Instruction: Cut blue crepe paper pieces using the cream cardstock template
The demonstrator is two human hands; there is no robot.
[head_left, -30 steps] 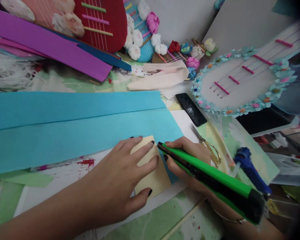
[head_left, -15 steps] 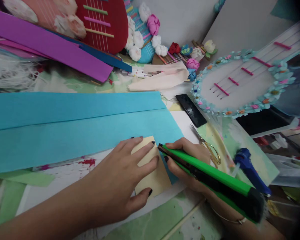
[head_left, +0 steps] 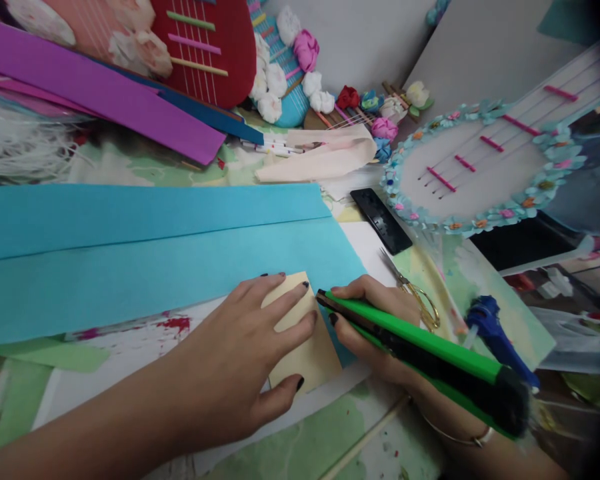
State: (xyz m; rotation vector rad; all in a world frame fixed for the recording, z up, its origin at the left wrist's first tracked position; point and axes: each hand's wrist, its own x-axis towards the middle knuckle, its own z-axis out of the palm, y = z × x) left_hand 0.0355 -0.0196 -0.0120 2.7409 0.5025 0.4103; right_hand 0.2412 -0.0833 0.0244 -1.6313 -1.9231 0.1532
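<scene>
With fingers spread, my left hand [head_left: 250, 353] presses down on a small cream rectangular card [head_left: 310, 353], which lies over the near edge of a blue sheet of paper [head_left: 180, 247]. My right hand [head_left: 375, 313] grips a green and black box cutter [head_left: 430, 353]. The cutter's tip touches or nearly touches the card's right edge; whether any blade sticks out, I cannot tell. The blue sheet has a long crease or overlap along its length and rests partly on a white paint-stained sheet [head_left: 140, 353].
Gold-handled scissors [head_left: 415, 293], a black phone [head_left: 381, 220] and a blue glue gun [head_left: 497, 340] lie to the right. A flower-trimmed white guitar shape [head_left: 480, 167] stands behind them. Purple paper [head_left: 105, 93], markers [head_left: 275, 147] and a red string-decorated board [head_left: 220, 60] sit at the back.
Almost nothing differs. The cutter's rear end has shifted very slightly, and its tip stays beside the card. My left hand holds the same place.
</scene>
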